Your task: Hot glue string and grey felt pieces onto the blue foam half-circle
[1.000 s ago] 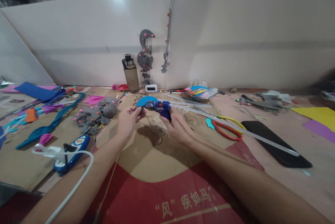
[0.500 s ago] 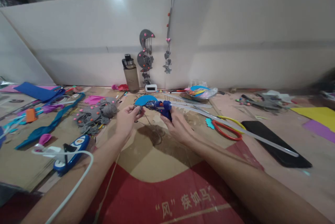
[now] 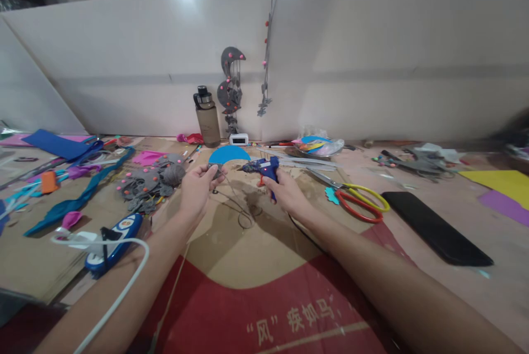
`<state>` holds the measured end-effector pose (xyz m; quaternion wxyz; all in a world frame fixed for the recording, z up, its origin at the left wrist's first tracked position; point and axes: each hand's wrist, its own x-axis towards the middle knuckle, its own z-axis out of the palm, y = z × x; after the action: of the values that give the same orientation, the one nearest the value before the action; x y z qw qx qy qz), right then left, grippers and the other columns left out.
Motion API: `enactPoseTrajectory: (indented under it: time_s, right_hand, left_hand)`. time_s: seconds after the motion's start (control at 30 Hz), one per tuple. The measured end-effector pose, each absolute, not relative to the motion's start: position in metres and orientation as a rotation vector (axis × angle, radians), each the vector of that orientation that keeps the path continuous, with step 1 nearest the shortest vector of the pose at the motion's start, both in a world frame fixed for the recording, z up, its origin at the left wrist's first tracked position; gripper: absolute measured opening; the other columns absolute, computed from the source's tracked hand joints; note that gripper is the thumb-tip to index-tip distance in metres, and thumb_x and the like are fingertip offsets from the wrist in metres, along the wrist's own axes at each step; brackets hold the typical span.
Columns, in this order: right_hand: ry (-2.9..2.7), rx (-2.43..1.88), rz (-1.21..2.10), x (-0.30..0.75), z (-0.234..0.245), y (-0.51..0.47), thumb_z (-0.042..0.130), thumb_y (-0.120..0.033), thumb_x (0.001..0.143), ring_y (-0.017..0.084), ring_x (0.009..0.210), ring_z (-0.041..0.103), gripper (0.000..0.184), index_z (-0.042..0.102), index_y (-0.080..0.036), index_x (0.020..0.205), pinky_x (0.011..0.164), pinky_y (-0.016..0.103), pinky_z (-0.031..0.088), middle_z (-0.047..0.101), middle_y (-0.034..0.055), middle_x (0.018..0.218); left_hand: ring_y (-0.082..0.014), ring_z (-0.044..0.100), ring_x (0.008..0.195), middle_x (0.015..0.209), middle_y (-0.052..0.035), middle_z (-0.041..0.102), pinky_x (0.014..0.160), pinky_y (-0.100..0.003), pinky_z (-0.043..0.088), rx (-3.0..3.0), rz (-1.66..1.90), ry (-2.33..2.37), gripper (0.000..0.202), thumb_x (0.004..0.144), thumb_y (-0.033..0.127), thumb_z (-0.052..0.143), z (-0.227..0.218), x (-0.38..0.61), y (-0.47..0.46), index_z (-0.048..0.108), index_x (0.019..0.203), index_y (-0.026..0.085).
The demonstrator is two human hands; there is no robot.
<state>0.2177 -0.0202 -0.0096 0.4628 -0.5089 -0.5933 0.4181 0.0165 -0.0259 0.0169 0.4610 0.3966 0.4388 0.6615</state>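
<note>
My right hand [image 3: 285,188] is wrapped round the handle of a blue hot glue gun [image 3: 260,166], its dark nozzle pointing left. A thin black cord [image 3: 306,232] runs down beneath my right wrist. My left hand [image 3: 201,186] pinches a small grey piece, mostly hidden by the fingers, with a grey cord [image 3: 233,199] trailing from it in loops over the cardboard [image 3: 231,255]. A gap separates the nozzle from my left fingertips. Just behind both lies a blue half-round sheet [image 3: 229,154].
Scissors [image 3: 359,202] and a black phone [image 3: 436,227] lie at right. To the left are grey felt pieces with pink balls [image 3: 151,183], a blue-and-white device [image 3: 113,243] and a white cable [image 3: 136,271]. A bottle [image 3: 208,117] stands by the white wall [image 3: 372,56].
The glue gun has moved back from my left fingers and turned. The long clear stick that stretched from it across the phone no longer shows there. The hanging string has swung slightly.
</note>
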Motion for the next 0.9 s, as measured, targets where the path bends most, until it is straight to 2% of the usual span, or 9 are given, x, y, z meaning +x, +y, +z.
enactPoseTrajectory:
  time_s: [0.07, 0.2, 0.33, 0.43, 0.57, 0.63, 0.7, 0.8, 0.9]
  right_hand:
    - [-1.396, -1.332, 1.175, 0.221, -0.013, -0.013, 0.049, -0.03, 0.08, 0.011, 0.037, 0.044, 0.011, 0.05, -0.019, 0.084, 0.039, 0.023, 0.036, 0.051, -0.0049, 0.048]
    - [-1.427, -1.492, 1.206, 0.232, -0.016, 0.0, 0.051, -0.029, 0.08, 0.012, 0.039, 0.048, 0.012, 0.051, -0.018, 0.077, 0.042, 0.024, 0.037, 0.056, -0.0007, 0.053]
    - [-1.705, -1.711, 0.637, 0.245, -0.012, 0.0, 0.058, -0.034, 0.075, 0.02, 0.064, 0.058, 0.019, 0.053, -0.018, 0.068, 0.061, 0.031, 0.042, 0.059, 0.0068, 0.064]
    - [-1.748, -1.617, 0.286, 0.239, -0.003, -0.011, 0.058, -0.032, 0.074, 0.025, 0.088, 0.055, 0.016, 0.052, -0.017, 0.074, 0.077, 0.037, 0.041, 0.06, 0.0121, 0.085]
    - [-1.705, -1.221, 0.691, 0.206, 0.006, -0.031, 0.054, -0.031, 0.076, 0.02, 0.091, 0.054, 0.016, 0.05, -0.02, 0.086, 0.084, 0.037, 0.041, 0.058, 0.0073, 0.094]
    - [-1.57, -1.007, 1.014, 0.187, 0.007, -0.038, 0.058, -0.029, 0.072, 0.017, 0.098, 0.055, 0.024, 0.047, -0.021, 0.091, 0.09, 0.036, 0.041, 0.058, 0.0061, 0.102]
    - [-1.382, -0.867, 1.298, 0.174, 0.008, -0.043, 0.061, -0.027, 0.069, 0.015, 0.093, 0.057, 0.028, 0.045, -0.022, 0.091, 0.087, 0.033, 0.043, 0.058, 0.0038, 0.097]
    - [-1.183, -0.767, 1.568, 0.17, 0.01, -0.047, 0.065, -0.028, 0.066, 0.011, 0.069, 0.056, 0.03, 0.045, -0.022, 0.088, 0.069, 0.029, 0.047, 0.055, -0.0028, 0.077]
    - [-1.156, -0.798, 1.598, 0.176, 0.016, -0.05, 0.066, -0.034, 0.067, 0.006, 0.048, 0.038, 0.026, 0.048, -0.021, 0.08, 0.046, 0.02, 0.036, 0.043, -0.0079, 0.06]
  left_hand:
    - [-0.0126, 0.065, 0.074, 0.08, -0.008, 0.068, 0.068, -0.023, 0.052, 0.978, 1.627, 1.091, 0.024, 0.065, 0.028, 0.073, 0.017, 0.017, -0.026, 0.063, 0.079, 0.01]
    - [-0.0128, 0.063, 0.071, 0.079, -0.0065, 0.067, 0.056, -0.02, 0.05, 1.043, 1.614, 1.18, 0.027, 0.063, 0.032, 0.073, 0.016, 0.017, -0.025, 0.064, 0.079, 0.013]
    - [-0.0082, 0.052, 0.054, 0.069, -0.0009, 0.062, 0.043, -0.017, 0.04, 1.202, 1.607, 1.37, 0.025, 0.064, 0.036, 0.071, 0.013, 0.015, -0.025, 0.066, 0.075, 0.015]
    - [-0.0098, 0.052, 0.055, 0.075, -0.0013, 0.063, 0.043, -0.019, 0.039, 1.391, 1.612, 1.513, 0.024, 0.068, 0.038, 0.067, 0.015, 0.015, -0.029, 0.068, 0.078, 0.017]
    - [-0.0173, 0.059, 0.084, 0.093, -0.0056, 0.065, 0.058, -0.024, 0.047, 1.797, 1.692, 1.568, 0.019, 0.073, 0.036, 0.065, 0.021, 0.02, -0.039, 0.069, 0.08, 0.018]
    - [-0.0181, 0.059, 0.091, 0.093, -0.006, 0.065, 0.064, -0.026, 0.048, 1.978, 1.693, 1.513, 0.014, 0.075, 0.031, 0.063, 0.024, 0.024, -0.044, 0.068, 0.079, 0.019]
    - [-0.0181, 0.059, 0.092, 0.093, -0.0058, 0.065, 0.064, -0.026, 0.048, 2.049, 1.663, 1.477, 0.011, 0.076, 0.029, 0.063, 0.027, 0.029, -0.049, 0.068, 0.078, 0.02]
    - [-0.0168, 0.062, 0.084, 0.098, -0.0057, 0.065, 0.058, -0.025, 0.048, 1.929, 1.609, 1.471, 0.014, 0.076, 0.032, 0.062, 0.029, 0.036, -0.053, 0.068, 0.078, 0.019]
    - [-0.0123, 0.061, 0.06, 0.089, -0.0038, 0.068, 0.051, -0.024, 0.047, 1.671, 1.515, 1.431, 0.021, 0.075, 0.038, 0.063, 0.029, 0.04, -0.054, 0.067, 0.081, 0.018]
